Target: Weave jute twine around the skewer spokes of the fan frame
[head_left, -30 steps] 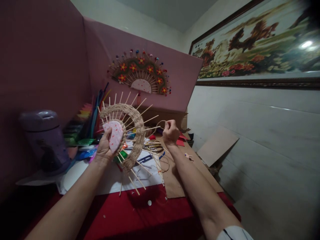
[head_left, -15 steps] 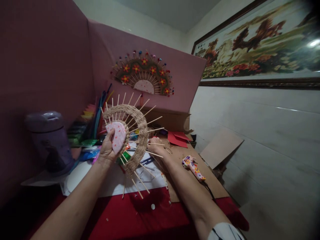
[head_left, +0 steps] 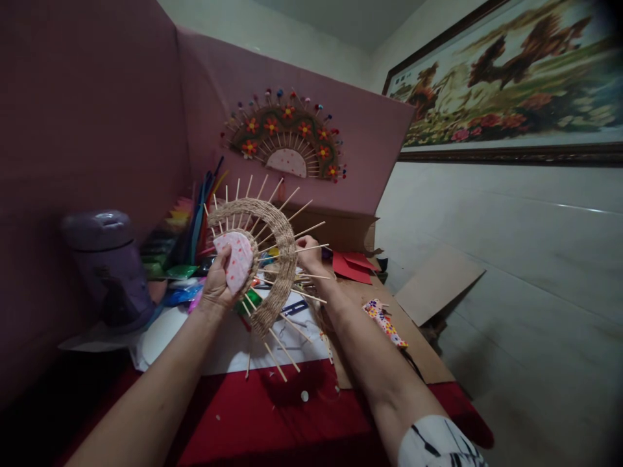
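A fan-shaped piece of thin sticks with a woven twine band is held up over the table, tilted. My left hand grips it by the pink dotted half-circle at its centre, thumb on the front. Behind the outer sticks at the right is my right hand, fingers bent together; what they hold, if anything, is too small and partly hidden to name. A finished fan with orange flowers and coloured tips hangs on the pink panel behind.
A purple flask stands at the left, beside coloured packets and pipe cleaners. Red paper and a flower-patterned glue gun lie on cardboard at the right. Red cloth covers the front.
My right hand has risen slightly behind the sticks. The view has shifted a little, so most things appear farther right. My left hand keeps its grip on the fan.
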`<action>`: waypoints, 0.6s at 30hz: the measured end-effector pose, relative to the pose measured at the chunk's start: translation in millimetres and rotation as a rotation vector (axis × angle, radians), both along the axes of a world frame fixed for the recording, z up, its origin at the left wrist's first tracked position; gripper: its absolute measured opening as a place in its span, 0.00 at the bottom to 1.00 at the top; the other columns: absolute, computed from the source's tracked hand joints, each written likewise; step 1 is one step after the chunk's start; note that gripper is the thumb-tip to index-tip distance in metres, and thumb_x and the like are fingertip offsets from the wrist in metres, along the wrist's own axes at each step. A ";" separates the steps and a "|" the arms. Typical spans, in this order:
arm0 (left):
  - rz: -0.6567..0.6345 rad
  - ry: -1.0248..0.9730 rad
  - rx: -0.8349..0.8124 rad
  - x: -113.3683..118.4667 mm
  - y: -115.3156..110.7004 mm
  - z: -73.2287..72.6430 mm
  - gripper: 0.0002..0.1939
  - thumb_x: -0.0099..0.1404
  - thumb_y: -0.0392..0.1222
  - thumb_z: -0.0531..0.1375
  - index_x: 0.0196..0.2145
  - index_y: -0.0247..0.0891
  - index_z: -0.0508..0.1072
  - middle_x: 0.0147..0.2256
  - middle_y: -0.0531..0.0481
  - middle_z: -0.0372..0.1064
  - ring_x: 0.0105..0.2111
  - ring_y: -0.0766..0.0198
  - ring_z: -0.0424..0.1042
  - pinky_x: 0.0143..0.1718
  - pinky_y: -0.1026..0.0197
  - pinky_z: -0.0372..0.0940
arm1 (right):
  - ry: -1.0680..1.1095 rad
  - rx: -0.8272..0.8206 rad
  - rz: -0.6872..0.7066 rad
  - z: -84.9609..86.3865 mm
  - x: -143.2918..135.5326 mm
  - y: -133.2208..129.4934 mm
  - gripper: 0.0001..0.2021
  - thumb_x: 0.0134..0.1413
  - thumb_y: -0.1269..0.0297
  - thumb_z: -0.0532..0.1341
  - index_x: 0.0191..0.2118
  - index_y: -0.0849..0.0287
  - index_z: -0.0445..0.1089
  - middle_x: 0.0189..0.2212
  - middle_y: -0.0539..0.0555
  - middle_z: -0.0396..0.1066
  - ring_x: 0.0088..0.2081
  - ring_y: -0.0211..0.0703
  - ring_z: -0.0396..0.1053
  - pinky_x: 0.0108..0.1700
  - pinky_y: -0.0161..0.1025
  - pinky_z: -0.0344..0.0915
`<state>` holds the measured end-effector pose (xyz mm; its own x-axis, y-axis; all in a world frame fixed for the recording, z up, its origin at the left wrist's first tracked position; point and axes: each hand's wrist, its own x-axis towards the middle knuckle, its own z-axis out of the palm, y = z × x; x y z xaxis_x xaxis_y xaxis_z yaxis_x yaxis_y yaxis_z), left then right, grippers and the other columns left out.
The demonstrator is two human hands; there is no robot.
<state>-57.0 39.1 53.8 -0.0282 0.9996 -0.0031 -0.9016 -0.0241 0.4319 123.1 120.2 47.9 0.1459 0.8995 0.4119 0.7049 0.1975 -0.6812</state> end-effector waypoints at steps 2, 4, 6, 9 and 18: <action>-0.005 0.001 0.014 -0.1 0.3 -0.3 0.19 0.64 0.38 0.50 0.51 0.29 0.64 0.30 0.42 0.75 0.30 0.61 0.75 0.36 0.59 0.70 | 0.053 0.058 -0.035 6.7 3.4 1.6 0.08 0.43 0.68 0.55 0.33 0.58 0.68 0.32 0.52 0.72 0.33 0.40 0.67 0.36 0.35 0.61; -0.004 0.008 0.025 -0.1 0.7 -0.9 0.19 0.64 0.38 0.50 0.51 0.28 0.64 0.30 0.43 0.75 0.30 0.61 0.75 0.35 0.59 0.70 | 0.124 0.147 -0.063 9.2 8.0 0.7 0.07 0.42 0.69 0.55 0.31 0.58 0.67 0.29 0.51 0.71 0.32 0.40 0.67 0.36 0.35 0.62; 0.003 0.015 0.029 0.1 1.0 -1.6 0.18 0.64 0.37 0.50 0.50 0.29 0.65 0.29 0.43 0.75 0.29 0.61 0.75 0.35 0.59 0.71 | 0.195 0.276 -0.103 8.3 14.3 -1.8 0.08 0.44 0.70 0.54 0.33 0.59 0.66 0.29 0.51 0.71 0.32 0.39 0.67 0.37 0.35 0.62; 0.012 0.016 0.023 0.7 1.4 -2.6 0.18 0.64 0.37 0.50 0.50 0.29 0.65 0.28 0.43 0.75 0.28 0.61 0.75 0.34 0.59 0.71 | 0.184 0.369 -0.133 4.5 26.3 -6.7 0.09 0.45 0.68 0.53 0.34 0.58 0.66 0.30 0.52 0.71 0.32 0.40 0.67 0.38 0.36 0.62; 0.003 0.020 0.006 -0.1 2.5 -4.2 0.16 0.64 0.37 0.50 0.48 0.30 0.67 0.27 0.45 0.75 0.26 0.62 0.75 0.32 0.59 0.71 | 0.026 0.359 -0.212 3.0 55.7 -27.0 0.08 0.45 0.69 0.53 0.31 0.56 0.68 0.29 0.52 0.71 0.32 0.43 0.66 0.36 0.38 0.60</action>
<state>-57.2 41.7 49.6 -0.0316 0.9995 0.0036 -0.8928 -0.0299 0.4494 178.8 93.2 50.9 0.3270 0.6483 0.6876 0.7391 0.2780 -0.6136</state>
